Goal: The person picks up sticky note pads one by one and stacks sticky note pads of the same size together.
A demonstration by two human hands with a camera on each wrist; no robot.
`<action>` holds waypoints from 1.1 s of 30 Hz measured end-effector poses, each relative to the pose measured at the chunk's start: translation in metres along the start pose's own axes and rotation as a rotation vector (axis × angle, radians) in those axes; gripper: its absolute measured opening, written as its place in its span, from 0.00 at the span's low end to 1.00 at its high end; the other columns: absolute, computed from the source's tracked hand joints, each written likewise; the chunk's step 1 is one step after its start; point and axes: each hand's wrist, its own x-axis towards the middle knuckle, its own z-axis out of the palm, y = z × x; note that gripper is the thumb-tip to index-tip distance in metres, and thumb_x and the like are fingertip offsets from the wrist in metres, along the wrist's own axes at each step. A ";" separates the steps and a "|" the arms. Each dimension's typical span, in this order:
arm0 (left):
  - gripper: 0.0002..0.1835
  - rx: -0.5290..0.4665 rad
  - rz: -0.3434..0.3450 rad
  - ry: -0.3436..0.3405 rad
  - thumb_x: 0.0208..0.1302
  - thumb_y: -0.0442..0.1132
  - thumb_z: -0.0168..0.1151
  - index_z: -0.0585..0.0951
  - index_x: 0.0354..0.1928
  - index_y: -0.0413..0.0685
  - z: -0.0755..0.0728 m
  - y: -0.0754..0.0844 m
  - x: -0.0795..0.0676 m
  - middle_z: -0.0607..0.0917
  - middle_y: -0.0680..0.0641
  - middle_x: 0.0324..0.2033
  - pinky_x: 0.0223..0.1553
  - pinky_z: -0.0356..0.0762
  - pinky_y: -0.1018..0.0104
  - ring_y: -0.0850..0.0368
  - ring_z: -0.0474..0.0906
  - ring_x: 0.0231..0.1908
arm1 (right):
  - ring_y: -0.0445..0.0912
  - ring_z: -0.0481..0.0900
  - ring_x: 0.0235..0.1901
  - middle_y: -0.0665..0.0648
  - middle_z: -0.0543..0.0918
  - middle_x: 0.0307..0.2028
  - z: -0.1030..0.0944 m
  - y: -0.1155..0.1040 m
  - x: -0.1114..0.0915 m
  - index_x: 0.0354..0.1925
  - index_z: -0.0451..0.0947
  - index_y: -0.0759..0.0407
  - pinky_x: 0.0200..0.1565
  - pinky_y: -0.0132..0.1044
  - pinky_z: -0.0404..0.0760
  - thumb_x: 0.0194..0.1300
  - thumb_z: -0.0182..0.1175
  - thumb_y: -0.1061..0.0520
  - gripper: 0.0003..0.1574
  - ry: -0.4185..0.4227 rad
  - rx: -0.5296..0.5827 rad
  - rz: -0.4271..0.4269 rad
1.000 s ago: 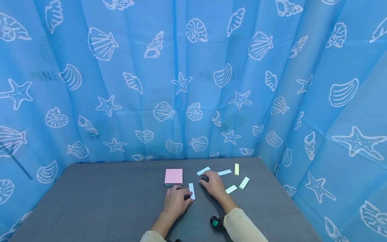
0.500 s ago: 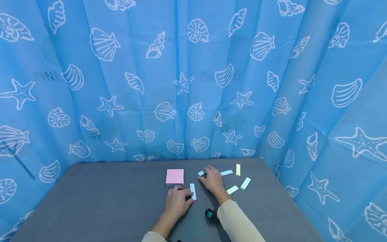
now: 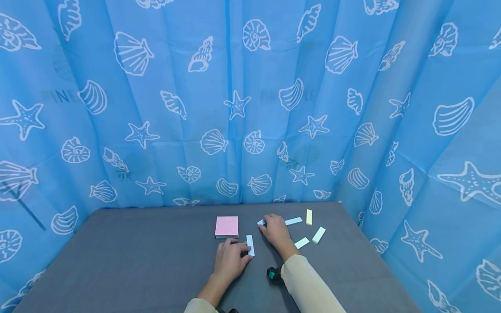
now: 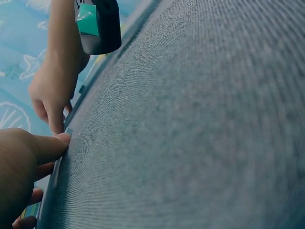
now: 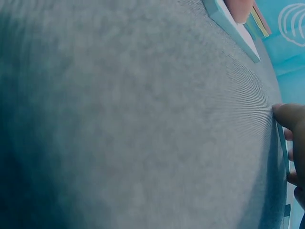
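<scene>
Grey surface [image 3: 137, 261], contents listed left to right.
Pink-topped square stack [image 3: 227, 226]; left hand [image 3: 230, 260], just nearer the viewer, fingers pinching a pale blue strip [image 3: 250, 241]; second blue strip [image 3: 261, 222], partly hidden, gripped by the curled fingers of the right hand [image 3: 276, 232]; third blue strip [image 3: 294, 221], lying loose; pale green strip [image 3: 302, 243]; yellow strip [image 3: 309, 217], farther back; another green strip [image 3: 318, 235], slanted.

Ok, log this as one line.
left hand: touching near blue strip; right hand: fingers around partly hidden blue strip; pink-topped stack: beyond left hand
</scene>
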 end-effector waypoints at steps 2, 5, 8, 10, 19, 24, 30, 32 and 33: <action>0.16 -0.002 -0.004 0.000 0.54 0.51 0.73 0.88 0.46 0.62 0.000 0.000 0.000 0.85 0.57 0.49 0.52 0.69 0.47 0.50 0.74 0.54 | 0.55 0.79 0.46 0.60 0.82 0.42 -0.001 0.001 0.001 0.45 0.82 0.60 0.51 0.51 0.74 0.63 0.66 0.47 0.20 -0.007 -0.013 -0.009; 0.16 0.005 0.002 0.000 0.53 0.51 0.73 0.88 0.45 0.62 0.001 0.000 0.001 0.85 0.57 0.49 0.52 0.69 0.48 0.50 0.75 0.54 | 0.55 0.80 0.43 0.59 0.82 0.39 -0.002 0.003 0.001 0.43 0.82 0.60 0.49 0.50 0.75 0.63 0.66 0.46 0.19 -0.020 -0.026 -0.027; 0.15 0.009 0.007 0.003 0.53 0.50 0.74 0.88 0.44 0.62 0.002 0.000 0.000 0.85 0.57 0.48 0.51 0.69 0.48 0.50 0.75 0.53 | 0.55 0.80 0.42 0.59 0.82 0.39 -0.004 0.004 -0.001 0.44 0.83 0.60 0.48 0.51 0.76 0.64 0.65 0.46 0.19 -0.033 -0.018 -0.043; 0.15 0.009 0.009 0.009 0.52 0.50 0.74 0.88 0.44 0.62 0.003 0.000 0.000 0.86 0.57 0.48 0.51 0.69 0.48 0.50 0.75 0.53 | 0.55 0.80 0.43 0.59 0.82 0.39 -0.006 0.005 -0.003 0.44 0.83 0.60 0.48 0.51 0.76 0.64 0.65 0.46 0.19 -0.032 -0.004 -0.053; 0.16 0.003 -0.016 -0.001 0.52 0.51 0.74 0.88 0.45 0.62 0.002 0.000 0.000 0.85 0.58 0.48 0.51 0.69 0.48 0.51 0.75 0.53 | 0.54 0.81 0.44 0.59 0.82 0.42 -0.015 0.007 -0.007 0.43 0.83 0.60 0.49 0.50 0.76 0.65 0.64 0.46 0.19 -0.056 0.026 -0.095; 0.16 0.002 -0.024 -0.002 0.52 0.51 0.74 0.89 0.45 0.61 0.002 0.001 0.001 0.85 0.57 0.48 0.51 0.69 0.48 0.51 0.74 0.53 | 0.55 0.80 0.47 0.60 0.83 0.45 -0.017 0.009 -0.008 0.43 0.84 0.60 0.51 0.50 0.76 0.65 0.64 0.47 0.18 -0.058 0.051 -0.124; 0.17 0.009 -0.036 -0.017 0.52 0.52 0.74 0.88 0.45 0.62 0.001 0.001 0.001 0.85 0.58 0.49 0.52 0.69 0.48 0.51 0.74 0.54 | 0.54 0.81 0.45 0.59 0.83 0.42 -0.018 0.011 -0.010 0.42 0.84 0.59 0.49 0.50 0.77 0.64 0.64 0.48 0.16 -0.056 0.057 -0.152; 0.17 0.010 -0.037 -0.018 0.52 0.52 0.74 0.88 0.45 0.62 0.001 0.001 0.001 0.85 0.58 0.49 0.52 0.68 0.48 0.51 0.74 0.54 | 0.54 0.81 0.45 0.58 0.83 0.42 -0.019 0.011 -0.011 0.42 0.84 0.59 0.49 0.50 0.77 0.64 0.64 0.48 0.16 -0.060 0.060 -0.153; 0.17 0.011 -0.035 -0.018 0.52 0.52 0.74 0.88 0.45 0.62 0.001 0.001 0.001 0.85 0.58 0.49 0.52 0.68 0.48 0.51 0.74 0.54 | 0.54 0.81 0.45 0.58 0.83 0.42 -0.019 0.011 -0.012 0.42 0.84 0.59 0.49 0.50 0.77 0.65 0.64 0.48 0.16 -0.062 0.061 -0.154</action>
